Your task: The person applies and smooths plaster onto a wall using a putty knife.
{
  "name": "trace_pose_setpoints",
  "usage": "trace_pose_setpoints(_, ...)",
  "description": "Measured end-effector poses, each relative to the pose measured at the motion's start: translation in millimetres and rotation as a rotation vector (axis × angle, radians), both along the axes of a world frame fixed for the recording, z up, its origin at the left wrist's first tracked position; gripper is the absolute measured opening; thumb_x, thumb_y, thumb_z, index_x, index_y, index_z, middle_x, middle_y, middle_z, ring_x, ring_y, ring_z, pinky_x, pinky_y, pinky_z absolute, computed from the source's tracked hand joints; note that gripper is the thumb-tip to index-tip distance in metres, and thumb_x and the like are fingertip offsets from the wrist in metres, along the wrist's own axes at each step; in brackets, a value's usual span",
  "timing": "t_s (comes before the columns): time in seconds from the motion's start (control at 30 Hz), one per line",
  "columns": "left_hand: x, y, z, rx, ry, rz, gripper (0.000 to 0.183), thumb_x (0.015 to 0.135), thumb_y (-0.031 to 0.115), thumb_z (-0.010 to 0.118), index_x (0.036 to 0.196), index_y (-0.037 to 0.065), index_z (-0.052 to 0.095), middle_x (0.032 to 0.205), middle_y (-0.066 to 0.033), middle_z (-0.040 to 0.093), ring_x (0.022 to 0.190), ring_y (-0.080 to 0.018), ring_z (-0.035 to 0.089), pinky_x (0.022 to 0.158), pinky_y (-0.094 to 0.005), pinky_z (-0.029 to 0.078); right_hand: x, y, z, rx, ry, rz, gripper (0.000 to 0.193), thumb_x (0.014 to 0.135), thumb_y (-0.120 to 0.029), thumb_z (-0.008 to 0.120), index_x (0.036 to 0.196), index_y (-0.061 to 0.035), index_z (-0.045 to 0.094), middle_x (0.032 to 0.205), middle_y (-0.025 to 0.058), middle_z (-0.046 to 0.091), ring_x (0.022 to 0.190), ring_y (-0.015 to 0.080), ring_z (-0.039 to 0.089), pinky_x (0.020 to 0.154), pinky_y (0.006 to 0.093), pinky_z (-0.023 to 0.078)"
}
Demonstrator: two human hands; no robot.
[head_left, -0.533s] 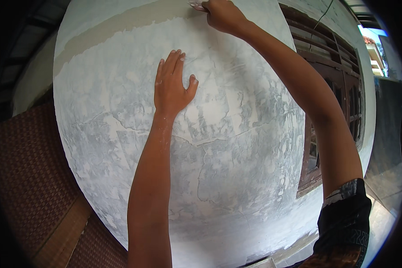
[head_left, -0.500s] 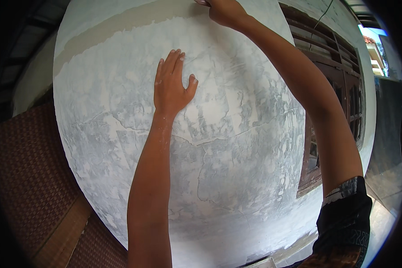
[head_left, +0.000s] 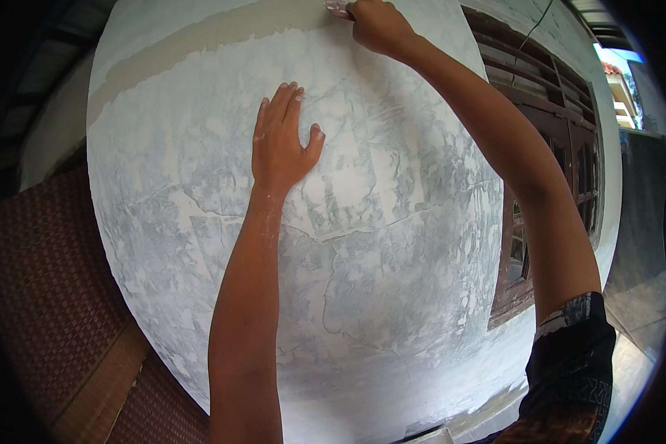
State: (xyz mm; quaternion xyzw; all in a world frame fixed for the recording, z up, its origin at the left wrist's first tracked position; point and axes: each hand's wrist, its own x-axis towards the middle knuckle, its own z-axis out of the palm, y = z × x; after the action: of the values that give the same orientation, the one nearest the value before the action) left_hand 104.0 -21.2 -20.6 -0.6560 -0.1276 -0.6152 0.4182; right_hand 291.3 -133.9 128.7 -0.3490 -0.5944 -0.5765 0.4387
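Note:
A white-and-grey wall (head_left: 362, 274) with patchy plaster and a raised crack fills the middle of the view. My left hand (head_left: 283, 140) lies flat against it, fingers together and pointing up, thumb spread to the right. At the upper edge my right hand (head_left: 381, 28) is closed around a putty knife (head_left: 339, 9); only a short stretch of its smeared blade shows. That blade is at the right end of a beige, uneven-edged band (head_left: 222, 31) running across the upper wall. Most of the knife's handle is hidden in my fist.
On the right are a brown wooden window (head_left: 570, 148) with slatted vents above it and a ledge (head_left: 488, 422) low down. A brown woven panel (head_left: 52, 288) stands at the left. A dark panel (head_left: 644, 214) rises at the far right.
My right hand has shifted slightly right and down, with more of the putty knife's blade now in view. My left hand stays almost where it was on the wall.

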Motion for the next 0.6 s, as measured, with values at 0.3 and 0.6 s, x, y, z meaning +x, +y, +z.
trace_pose_setpoints(0.3,-4.1,-0.2,-0.6,-0.003,0.001,-0.007,0.056,0.084,0.015,0.06,0.137,0.0,0.049,0.145,-0.0132,0.048,0.14,-0.0273,0.038,0.12,-0.0454,0.024,-5.7,18.9,-18.6,-0.114,-0.025,-0.221,0.022,0.077,0.0,0.061,0.096,0.0017,0.07,0.095,0.0227,0.069,0.087,0.037,0.069,0.076,0.0446,0.056)
trace_pose_setpoints(0.6,10.4,-0.2,1.1,0.013,0.007,-0.035,0.055,0.084,0.015,0.06,0.137,0.001,0.05,0.145,-0.013,0.048,0.14,-0.027,0.039,0.119,-0.0457,0.025,22.6,14.9,34.9,0.019,0.138,-0.078,0.018,0.082,-0.002,0.059,0.095,0.0042,0.069,0.098,0.0245,0.068,0.089,0.0396,0.067,0.079,0.0464,0.054)
